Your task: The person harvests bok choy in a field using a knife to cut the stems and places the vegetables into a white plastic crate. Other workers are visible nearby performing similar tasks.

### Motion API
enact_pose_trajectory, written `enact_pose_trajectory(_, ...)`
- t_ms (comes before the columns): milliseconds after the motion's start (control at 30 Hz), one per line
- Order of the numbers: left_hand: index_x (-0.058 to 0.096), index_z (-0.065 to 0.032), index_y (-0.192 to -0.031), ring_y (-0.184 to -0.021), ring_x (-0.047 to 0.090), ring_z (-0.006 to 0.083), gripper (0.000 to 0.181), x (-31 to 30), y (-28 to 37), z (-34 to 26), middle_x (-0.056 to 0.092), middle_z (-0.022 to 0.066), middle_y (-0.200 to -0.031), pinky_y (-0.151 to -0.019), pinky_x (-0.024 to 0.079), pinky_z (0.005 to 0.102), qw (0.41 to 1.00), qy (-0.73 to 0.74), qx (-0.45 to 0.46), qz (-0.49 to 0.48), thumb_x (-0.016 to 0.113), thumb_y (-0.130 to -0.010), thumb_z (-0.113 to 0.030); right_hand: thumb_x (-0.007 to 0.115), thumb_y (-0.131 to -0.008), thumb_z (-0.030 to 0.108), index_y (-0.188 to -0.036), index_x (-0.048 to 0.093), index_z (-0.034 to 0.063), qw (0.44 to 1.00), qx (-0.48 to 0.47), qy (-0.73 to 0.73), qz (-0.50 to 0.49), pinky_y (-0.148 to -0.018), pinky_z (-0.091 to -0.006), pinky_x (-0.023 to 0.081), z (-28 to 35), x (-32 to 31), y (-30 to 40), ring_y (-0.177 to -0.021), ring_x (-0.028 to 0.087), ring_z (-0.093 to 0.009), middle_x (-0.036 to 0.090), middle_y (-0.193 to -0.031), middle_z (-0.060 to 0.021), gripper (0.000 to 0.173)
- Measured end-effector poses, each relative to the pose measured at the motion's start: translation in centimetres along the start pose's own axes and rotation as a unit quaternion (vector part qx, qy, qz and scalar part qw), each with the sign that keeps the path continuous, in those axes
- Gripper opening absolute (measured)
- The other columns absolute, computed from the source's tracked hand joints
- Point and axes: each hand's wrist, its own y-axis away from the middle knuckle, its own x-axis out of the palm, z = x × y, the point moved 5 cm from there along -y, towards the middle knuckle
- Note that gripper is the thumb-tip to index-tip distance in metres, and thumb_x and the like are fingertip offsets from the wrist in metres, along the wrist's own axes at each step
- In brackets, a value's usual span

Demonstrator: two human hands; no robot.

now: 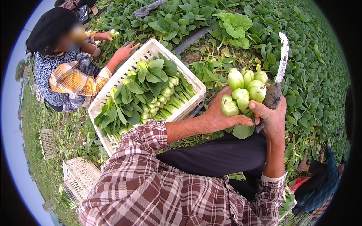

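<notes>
My left hand (216,115) is wrapped around a bunch of several bok choy heads (243,91), their pale trimmed bases turned up towards me. Some of the bunch's leaves hang below, between my hands. With my right hand (270,115) I grip the grey cloth-wrapped handle of a curved knife (282,59). Its narrow, dirt-flecked blade points up and away. My right thumb also presses against the lower right head of the bunch. To the left of my hands stands a white plastic crate (185,75), with bok choy (147,93) laid in it in rows.
A co-worker (70,65) crouches beyond the crate, holding a bok choy head, one hand near its rim. Uncut bok choy (311,84) grows ahead and right. More crates (80,176) lie behind on the left. A dark hose (192,42) crosses the soil. Another person (319,180) is at lower right.
</notes>
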Motion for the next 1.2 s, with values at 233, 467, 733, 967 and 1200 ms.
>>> enact_pose_trajectory(233,0.057,-0.0001,-0.121,-0.098,0.063,0.0129,0.055,-0.7,0.9,0.9,0.067,0.0048,-0.108,-0.086,0.054,0.0307,0.987,0.147,0.014,-0.063,0.082,-0.072,0.002,0.086,-0.075,0.017,-0.106,0.058,-0.0082,0.994,0.079,-0.051,0.054,-0.039,-0.0226,0.039,-1.5,0.7,-0.2,-0.042,0.05,-0.009,0.06,-0.065,-0.0033,0.049)
enact_pose_trajectory(467,0.059,-0.0002,-0.121,-0.094,0.065,0.0155,0.048,-6.9,4.1,-6.6,0.066,0.0063,-0.105,-0.084,0.054,0.0308,0.976,0.052,0.008,-0.21,0.077,-0.077,-0.007,0.07,-0.092,0.032,-0.137,0.048,-0.0084,0.995,0.085,-0.053,0.018,-0.038,-0.0213,0.037,-1.3,0.4,-0.7,-0.04,0.045,-0.008,0.053,-0.06,-0.0019,0.065)
enact_pose_trajectory(733,0.062,0.0046,-0.113,-0.087,0.07,0.0232,0.041,-23.7,5.8,-9.5,0.07,0.0125,-0.101,-0.079,0.059,0.0357,0.92,-0.026,-0.071,-0.384,0.077,-0.075,-0.005,0.069,-0.091,0.032,-0.123,0.06,-0.0052,0.977,0.138,0.111,-0.119,-0.035,-0.022,0.033,0.1,-10.9,3.5,-0.036,0.042,-0.008,0.05,-0.056,-0.0001,0.05)
enact_pose_trajectory(967,0.06,0.0099,-0.108,-0.084,0.068,0.0298,0.052,-36.5,4.4,1.9,0.068,0.0166,-0.104,-0.073,0.058,0.0386,0.835,-0.118,-0.188,-0.504,0.085,-0.065,-0.005,0.068,-0.091,0.029,-0.117,0.059,-0.0065,0.978,0.16,0.031,-0.131,-0.034,-0.0225,0.034,-1.2,-12.3,6.6,-0.036,0.043,-0.009,0.051,-0.057,-0.0013,0.045)
enact_pose_trajectory(1200,0.061,0.0019,-0.118,-0.089,0.068,0.0258,0.042,-28.7,2.4,-1.0,0.069,0.0132,-0.106,-0.081,0.057,0.0347,0.917,0.029,-0.154,-0.366,0.076,-0.082,-0.014,0.069,-0.09,0.027,-0.112,0.061,-0.0059,0.981,0.164,0.04,-0.097,-0.035,-0.0223,0.035,-1.8,-13.1,8.1,-0.036,0.045,-0.009,0.053,-0.058,-0.002,0.041)
